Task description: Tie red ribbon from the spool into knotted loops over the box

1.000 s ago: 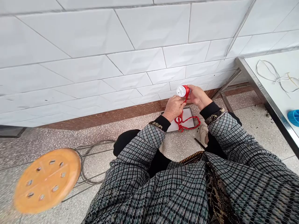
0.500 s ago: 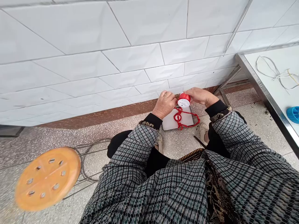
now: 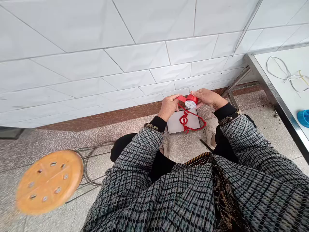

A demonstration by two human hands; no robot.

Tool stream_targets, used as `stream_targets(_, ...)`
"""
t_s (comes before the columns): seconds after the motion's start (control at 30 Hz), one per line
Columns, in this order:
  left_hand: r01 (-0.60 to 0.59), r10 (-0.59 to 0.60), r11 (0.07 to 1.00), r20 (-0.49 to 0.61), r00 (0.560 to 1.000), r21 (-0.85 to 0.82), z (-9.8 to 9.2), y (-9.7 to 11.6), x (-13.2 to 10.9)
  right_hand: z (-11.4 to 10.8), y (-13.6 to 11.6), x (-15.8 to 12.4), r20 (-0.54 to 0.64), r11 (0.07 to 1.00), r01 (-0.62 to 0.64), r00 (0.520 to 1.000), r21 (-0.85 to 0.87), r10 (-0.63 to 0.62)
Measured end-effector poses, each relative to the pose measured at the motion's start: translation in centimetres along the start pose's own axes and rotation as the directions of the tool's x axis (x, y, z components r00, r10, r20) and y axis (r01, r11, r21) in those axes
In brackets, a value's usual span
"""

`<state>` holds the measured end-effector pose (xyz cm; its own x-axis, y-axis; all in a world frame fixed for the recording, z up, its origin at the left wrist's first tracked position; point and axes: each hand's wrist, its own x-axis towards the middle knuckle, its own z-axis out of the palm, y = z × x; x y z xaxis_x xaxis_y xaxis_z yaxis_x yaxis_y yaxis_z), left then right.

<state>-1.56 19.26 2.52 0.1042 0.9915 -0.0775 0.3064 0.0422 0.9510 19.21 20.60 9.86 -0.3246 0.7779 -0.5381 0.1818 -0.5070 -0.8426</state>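
Observation:
My right hand (image 3: 207, 98) is closed around a spool of red ribbon (image 3: 191, 100), its white printed end facing me. A short strip of red ribbon (image 3: 182, 98) runs from the spool to my left hand (image 3: 169, 105), which pinches its free end. Below the hands, on the floor between my feet, lies a flat white rectangular board or box (image 3: 173, 123) with a dark edge. Across it lies a red knotted cord (image 3: 183, 120) with loops; one strand of it rises toward my left hand.
An orange round stool (image 3: 49, 182) with a thin metal frame stands at the left. On the right, a metal-edged table (image 3: 267, 87) holds pale wires (image 3: 288, 75) and a blue plastic item (image 3: 303, 118). A white tiled wall (image 3: 145, 54) rises in front.
My left hand has moved slightly left of the spool, and a strip of red ribbon now stretches between them. A cord strand now shows running up toward the left hand.

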Motion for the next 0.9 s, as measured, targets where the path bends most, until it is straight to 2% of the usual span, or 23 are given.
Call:
stream_targets(0.07,0.186,-0.168,0.954,0.093,0.981,-0.234,0.3,0.6,-0.3,0.1,-0.1,-0.1,0.02,1.0,-0.011,1.0,-0.028,0.012)
stream_targets(0.1,0.237,-0.211,0.919,0.114,0.971,-0.315,0.4,0.9,-0.4,0.1,-0.2,-0.1,0.023,0.999,-0.015,1.0,-0.042,0.016)
stream_targets(0.23,0.241,-0.238,0.852,0.066,0.969,-0.466,0.4,1.4,-0.7,0.2,-0.2,0.0,0.004,0.995,-0.013,1.0,-0.102,0.014)
stream_targets(0.4,0.151,-0.182,0.888,-0.031,0.983,-0.434,0.8,1.2,-0.4,0.4,-0.1,0.2,0.014,0.989,0.003,1.0,-0.147,-0.001)
stream_targets(0.57,0.139,-0.19,0.923,-0.109,0.976,-0.359,1.4,0.6,0.4,0.9,-0.1,0.5,-0.001,0.981,0.008,1.0,-0.194,-0.008)
stream_targets(0.73,0.065,-0.139,0.944,-0.21,0.968,-0.323,1.2,-0.1,1.2,1.4,-0.2,0.4,-0.012,0.977,0.022,1.0,-0.211,-0.026)
stream_targets(0.9,0.048,-0.133,0.968,-0.337,0.932,-0.248,1.1,-0.1,1.6,1.7,-0.1,0.3,0.073,0.965,0.061,0.996,-0.257,-0.043)
